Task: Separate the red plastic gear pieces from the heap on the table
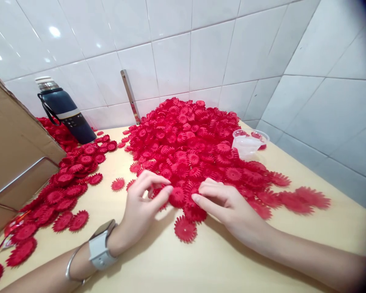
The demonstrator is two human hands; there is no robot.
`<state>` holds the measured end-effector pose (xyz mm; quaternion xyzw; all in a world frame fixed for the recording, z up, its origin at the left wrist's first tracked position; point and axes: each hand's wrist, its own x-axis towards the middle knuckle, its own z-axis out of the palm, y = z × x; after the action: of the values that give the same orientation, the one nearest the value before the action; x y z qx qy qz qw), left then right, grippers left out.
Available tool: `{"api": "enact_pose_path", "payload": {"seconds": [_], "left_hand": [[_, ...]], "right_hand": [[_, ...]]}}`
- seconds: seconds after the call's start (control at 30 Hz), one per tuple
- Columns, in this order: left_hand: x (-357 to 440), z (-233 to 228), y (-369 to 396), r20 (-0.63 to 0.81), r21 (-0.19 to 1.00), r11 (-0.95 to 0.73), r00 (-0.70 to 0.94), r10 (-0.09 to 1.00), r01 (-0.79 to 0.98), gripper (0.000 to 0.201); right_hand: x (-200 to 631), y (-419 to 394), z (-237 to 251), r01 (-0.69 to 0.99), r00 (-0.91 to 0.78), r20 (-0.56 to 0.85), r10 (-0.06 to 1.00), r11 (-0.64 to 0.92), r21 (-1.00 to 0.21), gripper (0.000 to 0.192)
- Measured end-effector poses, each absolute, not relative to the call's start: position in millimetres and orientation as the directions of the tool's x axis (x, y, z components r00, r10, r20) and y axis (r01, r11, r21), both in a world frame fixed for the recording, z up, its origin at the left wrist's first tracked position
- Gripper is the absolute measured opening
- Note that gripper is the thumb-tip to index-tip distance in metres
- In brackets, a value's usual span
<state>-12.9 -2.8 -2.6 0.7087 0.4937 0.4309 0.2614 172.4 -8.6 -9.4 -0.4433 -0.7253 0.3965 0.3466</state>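
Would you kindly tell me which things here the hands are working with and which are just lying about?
In hand:
- left hand and right hand, fingertips on a red disc
- big red pile

Lying about:
- dark flask
- clear plastic cup
- cardboard box
- metal strip

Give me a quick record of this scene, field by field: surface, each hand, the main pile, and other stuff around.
surface: pale wooden table in a white tiled corner
left hand: left hand, watch on the wrist, fingertips pinching a red flower piece at the pile's near edge
right hand: right hand, fingers touching the same piece
main pile: big heap of red flower pieces
side pile: smaller spread of red pieces on the left
other: dark blue bottle, clear plastic cup, cardboard box
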Motion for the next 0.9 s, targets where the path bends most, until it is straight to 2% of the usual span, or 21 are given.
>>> {"api": "enact_pose_path", "payload": {"seconds": [0.07, 0.13, 0.43, 0.6, 0.8, 0.9], "left_hand": [[-11, 0, -7, 0.314, 0.769, -0.432, 0.311, 0.897, 0.470, 0.009], [-9, 1, -10, 0.275, 0.767, -0.457, 0.413, 0.868, 0.451, 0.012], [-9, 4, -14, 0.242, 0.752, -0.482, 0.491, 0.837, 0.450, 0.009], [-7, 6, -15, 0.242, 0.738, -0.424, 0.380, 0.893, 0.524, 0.011], [-14, 1, -1, 0.339, 0.748, -0.320, 0.080, 0.937, 0.581, 0.011], [-15, -2, 3, 0.337, 0.760, -0.303, 0.049, 0.940, 0.575, 0.006]], "right_hand": [[172, -9, -9, 0.371, -0.393, 0.180, 0.902, 0.335, -0.866, 0.039], [173, -8, -10, 0.357, -0.437, 0.208, 0.875, 0.381, -0.853, 0.040], [173, -7, -11, 0.280, -0.593, 0.208, 0.777, 0.442, -0.852, 0.032], [171, -9, -9, 0.320, -0.553, 0.175, 0.815, 0.402, -0.858, 0.031], [172, -10, -7, 0.350, -0.448, 0.151, 0.881, 0.328, -0.877, 0.033], [171, -9, -6, 0.342, -0.434, 0.151, 0.888, 0.317, -0.885, 0.032]]}}
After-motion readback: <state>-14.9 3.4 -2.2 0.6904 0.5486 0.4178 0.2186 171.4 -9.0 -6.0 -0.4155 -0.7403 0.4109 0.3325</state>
